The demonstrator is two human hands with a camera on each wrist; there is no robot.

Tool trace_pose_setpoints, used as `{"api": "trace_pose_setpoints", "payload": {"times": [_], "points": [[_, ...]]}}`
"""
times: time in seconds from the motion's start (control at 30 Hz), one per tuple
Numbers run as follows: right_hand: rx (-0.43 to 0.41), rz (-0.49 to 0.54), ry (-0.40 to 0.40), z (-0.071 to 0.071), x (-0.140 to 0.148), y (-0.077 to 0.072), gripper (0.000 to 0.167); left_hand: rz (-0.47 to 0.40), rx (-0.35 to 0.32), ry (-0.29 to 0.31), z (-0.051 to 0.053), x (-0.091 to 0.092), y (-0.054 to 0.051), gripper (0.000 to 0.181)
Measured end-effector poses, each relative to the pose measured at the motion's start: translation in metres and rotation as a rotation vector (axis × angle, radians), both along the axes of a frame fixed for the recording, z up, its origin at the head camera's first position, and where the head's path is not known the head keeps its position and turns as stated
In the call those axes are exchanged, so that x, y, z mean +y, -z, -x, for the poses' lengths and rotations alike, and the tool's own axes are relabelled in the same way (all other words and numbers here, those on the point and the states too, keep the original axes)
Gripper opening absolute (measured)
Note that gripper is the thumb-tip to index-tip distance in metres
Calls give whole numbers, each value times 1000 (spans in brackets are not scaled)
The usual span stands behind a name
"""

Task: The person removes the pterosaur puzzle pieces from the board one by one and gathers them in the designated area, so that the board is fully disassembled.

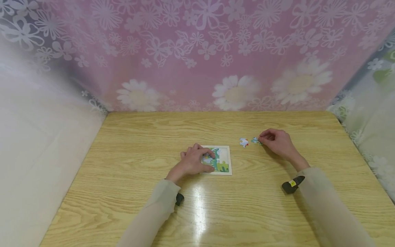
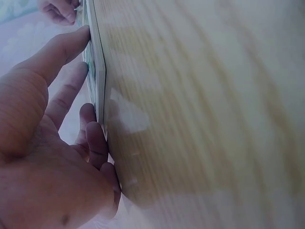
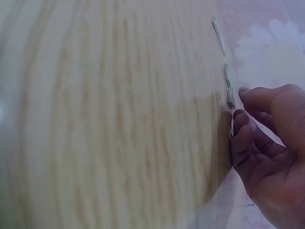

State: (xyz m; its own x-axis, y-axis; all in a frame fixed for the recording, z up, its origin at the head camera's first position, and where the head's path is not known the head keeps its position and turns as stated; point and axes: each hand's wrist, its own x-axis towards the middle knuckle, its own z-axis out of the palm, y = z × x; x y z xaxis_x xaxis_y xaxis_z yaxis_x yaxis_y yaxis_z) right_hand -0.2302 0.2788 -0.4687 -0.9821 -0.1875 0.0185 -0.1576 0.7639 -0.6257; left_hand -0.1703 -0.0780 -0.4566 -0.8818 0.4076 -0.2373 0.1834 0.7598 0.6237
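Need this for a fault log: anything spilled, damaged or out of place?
Only two pieces near the right hand, outside the puzzle though its upper right is unfilled; nothing looks spilled or damaged.

We find no readable words, numbers or brand names in any view; a small yellow-and-white sticker marks the black camera worn at the right sleeve, its print too small for us to decipher.
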Motion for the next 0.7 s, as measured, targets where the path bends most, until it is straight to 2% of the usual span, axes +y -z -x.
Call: {"api": "trace_pose_setpoints", "payload": {"times": [0.23,0.47,0.7], "points": [[26,10,17,-5,-2,-2,26,11,1,5,0,0,0,33],[4,68,-48,-20,-22,-7,28,1,-7,3,0,0,1,33],[10,105,-128,-38,-44,-6,23,-6,-13,17,1,-1,2,33]]}}
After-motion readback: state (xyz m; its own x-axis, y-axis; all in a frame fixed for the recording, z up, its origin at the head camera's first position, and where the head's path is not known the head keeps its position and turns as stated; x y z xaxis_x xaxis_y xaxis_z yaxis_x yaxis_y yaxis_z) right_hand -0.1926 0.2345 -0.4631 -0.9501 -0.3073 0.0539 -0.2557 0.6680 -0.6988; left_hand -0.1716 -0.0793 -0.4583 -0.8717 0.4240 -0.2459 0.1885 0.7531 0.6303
